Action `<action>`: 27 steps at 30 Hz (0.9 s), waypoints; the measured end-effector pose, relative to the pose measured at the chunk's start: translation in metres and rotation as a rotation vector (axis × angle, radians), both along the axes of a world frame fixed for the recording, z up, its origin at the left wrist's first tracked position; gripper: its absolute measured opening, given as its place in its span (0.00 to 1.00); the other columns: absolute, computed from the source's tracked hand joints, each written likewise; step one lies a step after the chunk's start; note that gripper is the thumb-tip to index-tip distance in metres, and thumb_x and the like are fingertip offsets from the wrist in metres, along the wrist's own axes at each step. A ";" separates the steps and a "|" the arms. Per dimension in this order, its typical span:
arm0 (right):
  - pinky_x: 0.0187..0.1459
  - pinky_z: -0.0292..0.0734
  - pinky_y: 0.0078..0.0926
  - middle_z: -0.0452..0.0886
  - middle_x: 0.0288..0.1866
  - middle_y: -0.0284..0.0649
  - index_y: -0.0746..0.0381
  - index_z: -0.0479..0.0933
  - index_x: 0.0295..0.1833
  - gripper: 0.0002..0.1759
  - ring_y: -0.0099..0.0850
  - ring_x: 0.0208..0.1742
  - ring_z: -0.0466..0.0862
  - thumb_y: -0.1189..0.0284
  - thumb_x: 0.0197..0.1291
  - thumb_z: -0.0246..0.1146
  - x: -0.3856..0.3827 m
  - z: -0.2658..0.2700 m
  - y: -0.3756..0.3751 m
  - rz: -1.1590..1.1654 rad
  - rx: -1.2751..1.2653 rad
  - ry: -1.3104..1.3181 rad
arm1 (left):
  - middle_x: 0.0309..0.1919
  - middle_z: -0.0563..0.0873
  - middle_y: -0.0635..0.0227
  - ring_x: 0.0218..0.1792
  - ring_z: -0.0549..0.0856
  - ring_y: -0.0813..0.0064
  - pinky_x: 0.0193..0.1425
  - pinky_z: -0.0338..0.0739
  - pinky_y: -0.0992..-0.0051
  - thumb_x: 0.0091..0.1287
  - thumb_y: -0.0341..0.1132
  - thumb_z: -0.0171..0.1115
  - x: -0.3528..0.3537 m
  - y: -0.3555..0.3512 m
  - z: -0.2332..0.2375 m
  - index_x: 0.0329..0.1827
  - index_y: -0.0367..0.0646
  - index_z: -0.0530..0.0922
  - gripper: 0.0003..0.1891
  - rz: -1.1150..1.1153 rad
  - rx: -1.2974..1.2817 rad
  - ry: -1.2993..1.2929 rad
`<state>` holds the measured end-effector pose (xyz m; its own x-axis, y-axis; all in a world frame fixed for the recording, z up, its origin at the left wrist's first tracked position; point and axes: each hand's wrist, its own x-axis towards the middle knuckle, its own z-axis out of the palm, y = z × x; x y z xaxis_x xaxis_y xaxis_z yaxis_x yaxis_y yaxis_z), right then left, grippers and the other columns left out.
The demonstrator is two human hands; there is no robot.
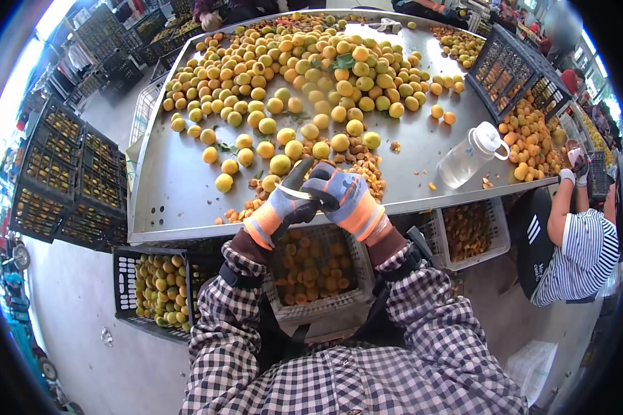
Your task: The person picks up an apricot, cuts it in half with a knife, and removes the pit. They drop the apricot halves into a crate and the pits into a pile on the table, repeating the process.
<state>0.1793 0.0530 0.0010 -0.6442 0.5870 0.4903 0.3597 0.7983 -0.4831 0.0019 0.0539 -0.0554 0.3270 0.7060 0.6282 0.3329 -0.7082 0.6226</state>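
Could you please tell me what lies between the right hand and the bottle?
In the head view: orange fruit pieces beside the right hand, then mostly bare tabletop with small scraps before the bottle.

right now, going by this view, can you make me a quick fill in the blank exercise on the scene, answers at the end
1. The left hand and right hand both wear ____.
2. Fruit lies piled on a metal ____.
3. The clear bottle has a ____ lid.
4. The person at far right wears a shirt patterned with ____.
Missing words: gloves; table; white; stripes.
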 end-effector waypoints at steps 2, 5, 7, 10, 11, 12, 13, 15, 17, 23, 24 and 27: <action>0.41 0.78 0.34 0.77 0.42 0.39 0.55 0.78 0.46 0.19 0.43 0.41 0.81 0.80 0.46 0.68 0.001 0.004 -0.001 0.024 0.005 0.046 | 0.42 0.85 0.63 0.33 0.83 0.81 0.32 0.77 0.81 0.52 0.25 0.65 -0.007 -0.012 0.002 0.76 0.40 0.59 0.43 -0.046 -0.442 -0.265; 0.41 0.78 0.36 0.79 0.41 0.40 0.55 0.78 0.45 0.13 0.43 0.41 0.83 0.77 0.53 0.67 0.004 -0.015 0.011 -0.102 -0.228 0.360 | 0.45 0.85 0.63 0.39 0.82 0.81 0.35 0.77 0.82 0.55 0.30 0.65 -0.012 -0.031 0.034 0.76 0.41 0.60 0.42 -0.094 -0.898 -0.578; 0.44 0.79 0.35 0.82 0.43 0.43 0.56 0.78 0.49 0.13 0.46 0.44 0.83 0.72 0.57 0.67 0.016 -0.032 0.028 -0.220 -0.271 0.392 | 0.47 0.85 0.64 0.42 0.81 0.81 0.38 0.76 0.82 0.58 0.36 0.63 -0.018 -0.041 0.052 0.75 0.41 0.62 0.39 -0.091 -0.904 -0.509; 0.47 0.79 0.38 0.83 0.46 0.46 0.58 0.78 0.51 0.15 0.47 0.46 0.83 0.67 0.59 0.66 0.039 -0.019 0.041 -0.348 -0.328 0.040 | 0.50 0.84 0.62 0.45 0.82 0.79 0.48 0.77 0.79 0.59 0.37 0.62 -0.013 -0.058 0.078 0.74 0.42 0.65 0.36 -0.168 -1.028 -0.419; 0.48 0.78 0.39 0.84 0.47 0.48 0.59 0.78 0.53 0.17 0.47 0.47 0.83 0.65 0.59 0.66 0.044 -0.014 0.042 -0.358 -0.512 -0.129 | 0.52 0.83 0.62 0.49 0.82 0.75 0.58 0.74 0.75 0.60 0.37 0.60 -0.008 -0.059 0.068 0.71 0.42 0.69 0.32 -0.282 -1.026 -0.431; 0.48 0.78 0.39 0.84 0.47 0.48 0.59 0.78 0.53 0.17 0.47 0.47 0.83 0.65 0.59 0.66 0.048 -0.015 0.044 -0.372 -0.516 -0.127 | 0.54 0.81 0.63 0.53 0.81 0.70 0.63 0.72 0.72 0.61 0.38 0.60 -0.007 -0.058 0.064 0.68 0.41 0.73 0.29 -0.238 -0.846 -0.155; 0.50 0.78 0.40 0.84 0.47 0.48 0.60 0.77 0.53 0.19 0.47 0.49 0.83 0.64 0.59 0.66 0.051 -0.016 0.046 -0.433 -0.547 -0.146 | 0.55 0.82 0.63 0.55 0.80 0.70 0.63 0.72 0.71 0.62 0.37 0.60 -0.004 -0.061 0.061 0.67 0.40 0.74 0.28 -0.296 -0.876 -0.098; 0.53 0.77 0.40 0.84 0.49 0.48 0.60 0.77 0.55 0.21 0.47 0.53 0.82 0.62 0.60 0.65 0.057 -0.011 0.047 -0.535 -0.543 -0.226 | 0.53 0.85 0.63 0.55 0.81 0.74 0.63 0.73 0.73 0.66 0.28 0.62 0.004 -0.071 0.052 0.63 0.40 0.76 0.22 -0.298 -0.937 -0.015; 0.54 0.77 0.40 0.84 0.49 0.48 0.60 0.76 0.56 0.21 0.47 0.53 0.82 0.61 0.60 0.65 0.061 -0.014 0.051 -0.600 -0.543 -0.244 | 0.55 0.84 0.64 0.56 0.80 0.77 0.63 0.73 0.74 0.65 0.26 0.64 0.003 -0.073 0.047 0.63 0.38 0.76 0.21 -0.317 -0.971 -0.012; 0.52 0.78 0.40 0.85 0.47 0.47 0.59 0.77 0.55 0.21 0.46 0.51 0.83 0.60 0.60 0.64 0.065 -0.019 0.065 -0.629 -0.539 -0.174 | 0.49 0.86 0.64 0.49 0.84 0.78 0.56 0.78 0.78 0.66 0.21 0.59 -0.005 -0.050 0.055 0.59 0.34 0.78 0.17 -0.064 -0.953 -0.281; 0.52 0.78 0.40 0.85 0.47 0.47 0.59 0.77 0.55 0.21 0.46 0.51 0.83 0.60 0.60 0.64 0.063 -0.016 0.065 -0.628 -0.548 -0.170 | 0.48 0.86 0.64 0.48 0.84 0.78 0.55 0.78 0.79 0.66 0.20 0.58 -0.009 -0.044 0.045 0.58 0.33 0.78 0.16 0.018 -0.902 -0.294; 0.51 0.78 0.40 0.85 0.47 0.48 0.58 0.77 0.54 0.19 0.47 0.50 0.83 0.61 0.60 0.65 0.060 -0.006 0.068 -0.648 -0.532 -0.106 | 0.47 0.87 0.65 0.48 0.84 0.79 0.55 0.78 0.78 0.65 0.19 0.59 -0.017 -0.026 0.043 0.56 0.34 0.79 0.16 0.217 -0.719 -0.219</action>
